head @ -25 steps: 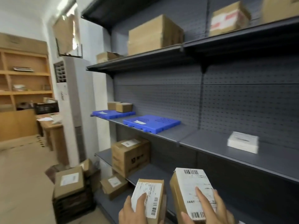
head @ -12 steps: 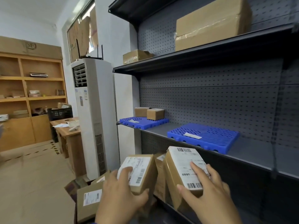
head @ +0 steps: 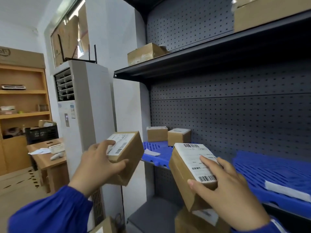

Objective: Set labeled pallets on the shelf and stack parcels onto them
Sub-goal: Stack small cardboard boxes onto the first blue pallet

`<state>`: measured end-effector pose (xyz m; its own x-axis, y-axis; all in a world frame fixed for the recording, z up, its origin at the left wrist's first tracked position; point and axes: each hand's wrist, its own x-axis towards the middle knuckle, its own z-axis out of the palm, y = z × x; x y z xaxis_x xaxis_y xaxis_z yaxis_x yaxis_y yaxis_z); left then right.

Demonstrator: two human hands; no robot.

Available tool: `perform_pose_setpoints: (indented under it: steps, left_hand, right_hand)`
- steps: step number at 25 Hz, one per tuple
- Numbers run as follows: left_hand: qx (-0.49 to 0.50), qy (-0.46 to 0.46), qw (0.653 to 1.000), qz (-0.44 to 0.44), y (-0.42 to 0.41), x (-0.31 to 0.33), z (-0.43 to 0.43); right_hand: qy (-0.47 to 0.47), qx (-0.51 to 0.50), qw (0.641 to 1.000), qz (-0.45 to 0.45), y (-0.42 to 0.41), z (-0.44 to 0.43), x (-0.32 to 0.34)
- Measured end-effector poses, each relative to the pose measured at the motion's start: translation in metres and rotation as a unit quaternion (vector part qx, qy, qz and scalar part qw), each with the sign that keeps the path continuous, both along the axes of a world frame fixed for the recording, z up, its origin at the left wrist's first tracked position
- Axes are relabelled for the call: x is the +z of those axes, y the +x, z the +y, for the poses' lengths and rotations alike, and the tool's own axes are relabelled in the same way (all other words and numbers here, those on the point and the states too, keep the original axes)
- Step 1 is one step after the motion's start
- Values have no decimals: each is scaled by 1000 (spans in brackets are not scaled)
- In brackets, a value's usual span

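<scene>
Your left hand (head: 99,163) grips the left parcel (head: 130,148), your right hand (head: 225,187) the right parcel (head: 188,167): both brown, white barcode labels up, long axes running near to far

Grey pegboard-backed shelving (head: 235,115): upper shelf (head: 185,64) carries a small cardboard box (head: 146,53) at its left end and a large cardboard box (head: 269,15) well right; middle shelf (head: 152,163) carries a left blue pallet (head: 159,154) and a right blue pallet (head: 269,172), both flat.

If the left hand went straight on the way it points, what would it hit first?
Likely the far blue pallet, with the parcel held in the left hand arriving first; two small boxes stand on it just behind. Depth is hard to judge.
</scene>
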<state>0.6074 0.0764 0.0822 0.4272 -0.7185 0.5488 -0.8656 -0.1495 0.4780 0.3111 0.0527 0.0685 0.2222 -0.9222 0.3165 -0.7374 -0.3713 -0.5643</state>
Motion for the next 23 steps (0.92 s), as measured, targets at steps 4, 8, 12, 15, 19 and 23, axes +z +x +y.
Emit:
perform_pose_setpoints:
  steps: [4,8,12,15,19,23]
  left_hand:
    - [-42,1,999,-20,66,22,-81]
    - [-131,7,990,-43,126,43,-192]
    - [-230,34,971,-63,165,63,-313]
    - [-295,58,949,-100,174,65,-387]
    - [-376,82,919,-89,176,55,-461]
    - [-443,91,890,-66,180,46,-502]
  right_hand:
    - [-9,-36,999,21,52,-57,18]
    - [-23,-102,994,41,98,-115,37]
    - [-19,-201,979,30,142,-187,68]
    - [9,-257,965,56,171,-247,89]
    - [46,-292,943,154,202,-313,93]
    - [68,-289,943,152,206,-353,84]
